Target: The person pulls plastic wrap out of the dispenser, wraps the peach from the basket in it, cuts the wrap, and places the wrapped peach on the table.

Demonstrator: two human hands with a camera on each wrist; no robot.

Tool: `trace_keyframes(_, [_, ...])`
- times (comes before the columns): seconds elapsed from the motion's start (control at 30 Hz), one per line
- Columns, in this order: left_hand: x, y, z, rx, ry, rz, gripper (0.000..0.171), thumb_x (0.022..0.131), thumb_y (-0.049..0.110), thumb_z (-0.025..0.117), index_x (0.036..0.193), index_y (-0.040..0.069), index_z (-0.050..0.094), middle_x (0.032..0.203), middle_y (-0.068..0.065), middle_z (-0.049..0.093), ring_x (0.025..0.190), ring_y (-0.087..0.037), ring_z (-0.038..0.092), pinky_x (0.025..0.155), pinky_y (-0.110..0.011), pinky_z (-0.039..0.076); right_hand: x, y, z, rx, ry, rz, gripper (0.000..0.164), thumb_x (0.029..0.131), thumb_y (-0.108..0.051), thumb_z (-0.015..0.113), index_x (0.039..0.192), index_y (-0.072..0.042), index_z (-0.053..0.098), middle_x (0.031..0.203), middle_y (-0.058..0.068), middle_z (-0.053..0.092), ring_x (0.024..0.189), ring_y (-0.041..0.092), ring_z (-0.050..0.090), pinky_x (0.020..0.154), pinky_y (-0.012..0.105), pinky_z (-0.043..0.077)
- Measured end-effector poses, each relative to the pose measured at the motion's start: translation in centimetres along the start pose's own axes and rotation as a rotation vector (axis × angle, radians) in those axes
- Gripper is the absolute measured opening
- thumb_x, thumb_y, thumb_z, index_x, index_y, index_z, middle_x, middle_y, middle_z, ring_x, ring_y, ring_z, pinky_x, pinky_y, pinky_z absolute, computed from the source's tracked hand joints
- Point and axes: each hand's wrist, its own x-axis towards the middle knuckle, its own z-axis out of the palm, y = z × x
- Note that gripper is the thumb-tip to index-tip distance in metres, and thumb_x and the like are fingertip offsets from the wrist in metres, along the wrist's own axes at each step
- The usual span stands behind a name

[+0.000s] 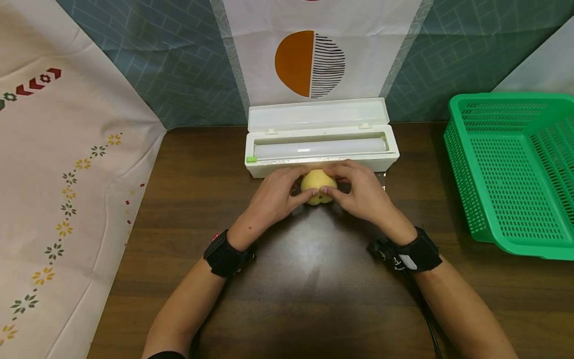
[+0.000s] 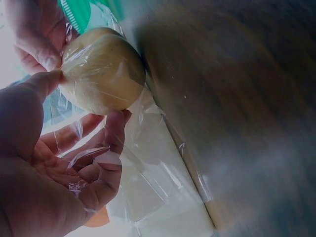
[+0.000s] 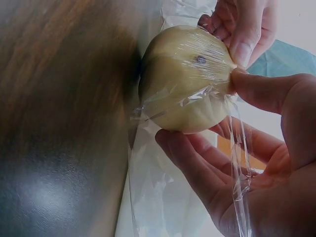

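A round, pale yellow fruit (image 1: 317, 178), dimpled like an apple or pear, sits between both hands at the front of a white cling film dispenser (image 1: 376, 164). Clear cling film (image 3: 195, 96) lies taut and creased over the fruit in the right wrist view. My left hand (image 1: 273, 196) holds the fruit's left side, thumb on the near face and fingers at the far side. From the right, my right hand (image 1: 362, 190) grips it the same way. Both thumbs almost meet over the film. Loose film (image 2: 153, 170) trails across the left fingers and along the dispenser.
The dispenser's lid (image 1: 314, 117) stands raised, showing a white roll (image 1: 318, 148) inside. A green slotted basket (image 1: 482, 219) is at the right of the brown wooden table (image 1: 309, 309). Patterned cloths (image 1: 179, 65) hang behind and at the left. Black cables run from the wrist bands.
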Motion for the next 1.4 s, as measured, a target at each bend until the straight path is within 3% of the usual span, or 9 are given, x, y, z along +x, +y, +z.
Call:
trace_keyframes(0.2, [-0.1,0.0,0.1,-0.003,0.002,-0.003,0.051,0.091,0.050,0.061,0.127,0.013,0.062,0.092,0.006,0.059,0.082,-0.014,0.055,0.067,-0.029,0.044,0.0,0.0,0.1,0.068,0.007,0.057,0.038,0.084,-0.025,0.076,0.113,-0.002,0.070,0.110,0.006,0.062,0.094,0.016,0.063,0.080,0.032,0.055])
trace_keyframes(0.5, [-0.2,0.1,-0.2,-0.006,0.007,-0.007,0.047,0.094,0.044,0.059,0.129,0.013,0.063,0.100,0.004,0.064,0.086,-0.012,0.055,0.070,-0.030,0.045,0.0,0.0,0.1,0.087,0.022,0.082,0.035,0.083,-0.025,0.077,0.110,-0.003,0.071,0.108,0.005,0.063,0.092,0.018,0.064,0.079,0.035,0.055])
trace_keyframes(0.8, [-0.1,0.1,-0.6,0.091,-0.018,0.040,0.049,0.097,0.045,0.054,0.134,0.013,0.059,0.117,0.000,0.065,0.099,-0.012,0.058,0.081,-0.035,0.049,0.1,0.2,0.2,0.092,0.024,0.058,0.034,0.084,-0.024,0.076,0.110,-0.003,0.070,0.106,0.006,0.063,0.091,0.016,0.063,0.078,0.034,0.055])
trace_keyframes(1.03, [-0.2,0.1,-0.8,0.149,0.023,0.062,0.042,0.100,0.044,0.048,0.125,0.014,0.064,0.104,0.001,0.068,0.083,-0.012,0.061,0.070,-0.034,0.049,0.1,0.1,0.3,0.097,0.022,0.069,0.036,0.083,-0.024,0.076,0.112,-0.003,0.070,0.108,0.006,0.064,0.092,0.016,0.063,0.077,0.033,0.055])
trace_keyframes(1.13, [-0.4,0.4,-1.1,0.237,0.104,0.143,0.039,0.099,0.042,0.052,0.119,0.011,0.065,0.102,-0.002,0.066,0.084,-0.016,0.061,0.072,-0.037,0.049,0.1,0.1,0.3,0.099,0.015,0.070,0.037,0.084,-0.023,0.076,0.114,-0.003,0.069,0.109,0.007,0.064,0.092,0.016,0.063,0.077,0.033,0.055])
trace_keyframes(1.33, [-0.4,1.7,-1.4,0.414,0.231,0.517,0.024,0.092,0.031,0.065,0.107,0.013,0.070,0.116,-0.007,0.062,0.111,-0.025,0.055,0.088,-0.042,0.046,0.1,0.0,0.2,0.083,0.007,0.073,0.038,0.085,-0.024,0.074,0.117,-0.004,0.069,0.111,0.007,0.063,0.092,0.016,0.063,0.076,0.034,0.056])
trace_keyframes(1.4, [-0.3,1.9,-1.3,0.457,0.241,0.589,0.020,0.091,0.027,0.067,0.104,0.014,0.073,0.116,-0.006,0.064,0.111,-0.025,0.056,0.090,-0.042,0.046,0.2,0.1,0.2,0.084,0.010,0.071,0.038,0.085,-0.024,0.074,0.118,-0.004,0.069,0.112,0.007,0.063,0.092,0.016,0.063,0.076,0.035,0.056])
